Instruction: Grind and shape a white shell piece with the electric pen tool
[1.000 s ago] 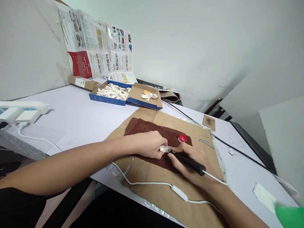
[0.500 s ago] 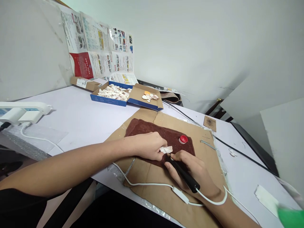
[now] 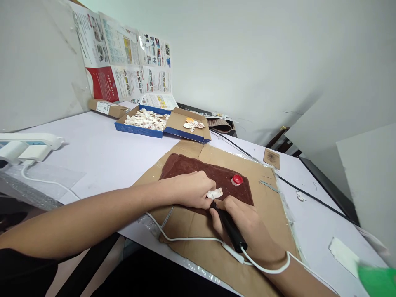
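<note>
My left hand (image 3: 198, 190) is closed on a small white shell-like piece (image 3: 215, 193), pinching its left end above a brown cloth pad (image 3: 182, 165). My right hand (image 3: 239, 218) is wrapped around a black pen-shaped electric tool (image 3: 230, 229) with a white cord leaving its rear end. The tool's tip is at the lower edge of the white piece, close to my left thumb; whether it touches cannot be made out. A small round container with a red inside (image 3: 237, 180) stands on the pad, beyond my right hand.
Cardboard (image 3: 198, 255) lies under the pad. Behind it, a blue box (image 3: 139, 129) holds many white pieces, with several more on its open flap (image 3: 179, 117). Tweezers (image 3: 269, 186) lie at right. A white cord with an inline switch (image 3: 232, 252) crosses the front; a power strip (image 3: 46, 140) is at left.
My right hand and the black tool have shifted slightly left, and the tool's rear end has swung left. My left hand keeps its hold on the white piece. The whole view has shifted a little.
</note>
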`<act>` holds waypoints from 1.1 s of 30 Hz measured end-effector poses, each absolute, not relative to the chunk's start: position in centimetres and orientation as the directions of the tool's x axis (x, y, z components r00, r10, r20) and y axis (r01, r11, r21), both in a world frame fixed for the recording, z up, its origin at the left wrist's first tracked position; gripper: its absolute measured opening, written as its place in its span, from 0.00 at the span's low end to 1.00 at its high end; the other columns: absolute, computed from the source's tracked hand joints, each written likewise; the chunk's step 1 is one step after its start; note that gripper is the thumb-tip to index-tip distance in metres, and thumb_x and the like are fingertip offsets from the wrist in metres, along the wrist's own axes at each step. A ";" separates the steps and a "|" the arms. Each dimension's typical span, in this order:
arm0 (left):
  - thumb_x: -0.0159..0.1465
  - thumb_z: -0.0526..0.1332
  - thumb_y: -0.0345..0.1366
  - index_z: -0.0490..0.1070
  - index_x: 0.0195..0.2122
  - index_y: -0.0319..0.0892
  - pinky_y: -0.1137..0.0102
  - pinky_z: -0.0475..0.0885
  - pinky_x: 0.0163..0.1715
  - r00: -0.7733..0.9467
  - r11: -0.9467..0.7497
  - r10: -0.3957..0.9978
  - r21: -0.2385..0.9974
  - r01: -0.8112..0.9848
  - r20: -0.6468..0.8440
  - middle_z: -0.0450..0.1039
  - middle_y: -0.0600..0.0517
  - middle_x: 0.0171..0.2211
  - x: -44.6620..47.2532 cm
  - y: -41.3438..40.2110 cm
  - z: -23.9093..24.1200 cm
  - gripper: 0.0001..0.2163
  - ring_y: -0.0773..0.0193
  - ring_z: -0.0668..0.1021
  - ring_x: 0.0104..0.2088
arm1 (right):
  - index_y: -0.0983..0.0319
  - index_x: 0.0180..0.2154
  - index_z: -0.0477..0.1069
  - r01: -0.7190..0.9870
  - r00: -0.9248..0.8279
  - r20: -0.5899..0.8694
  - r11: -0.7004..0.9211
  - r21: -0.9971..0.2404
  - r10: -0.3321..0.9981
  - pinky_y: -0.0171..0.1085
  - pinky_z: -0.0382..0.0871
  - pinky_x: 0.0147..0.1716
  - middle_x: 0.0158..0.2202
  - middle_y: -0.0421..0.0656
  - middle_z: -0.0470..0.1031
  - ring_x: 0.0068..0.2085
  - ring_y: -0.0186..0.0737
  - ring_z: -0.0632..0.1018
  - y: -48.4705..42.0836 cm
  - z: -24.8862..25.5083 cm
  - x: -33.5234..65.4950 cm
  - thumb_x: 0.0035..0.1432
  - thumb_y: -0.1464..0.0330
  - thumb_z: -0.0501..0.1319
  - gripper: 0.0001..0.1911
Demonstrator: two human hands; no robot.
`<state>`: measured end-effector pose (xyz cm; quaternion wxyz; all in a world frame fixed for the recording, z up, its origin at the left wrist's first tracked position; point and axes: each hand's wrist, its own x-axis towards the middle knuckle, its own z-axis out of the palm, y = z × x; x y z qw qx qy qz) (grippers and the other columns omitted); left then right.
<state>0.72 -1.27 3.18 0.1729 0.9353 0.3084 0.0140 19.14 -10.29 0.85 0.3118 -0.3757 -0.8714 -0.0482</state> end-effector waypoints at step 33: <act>0.59 0.68 0.31 0.69 0.65 0.41 0.60 0.71 0.60 0.906 -0.807 0.412 0.502 0.312 0.098 0.77 0.44 0.57 -0.4 1.2 2.2 0.31 0.50 0.77 0.58 | 0.56 0.33 0.56 0.677 -0.490 0.604 0.711 -0.190 0.629 0.31 0.63 0.23 0.25 0.33 0.63 0.22 0.31 0.67 -9.7 0.4 20.0 0.67 0.72 0.60 0.14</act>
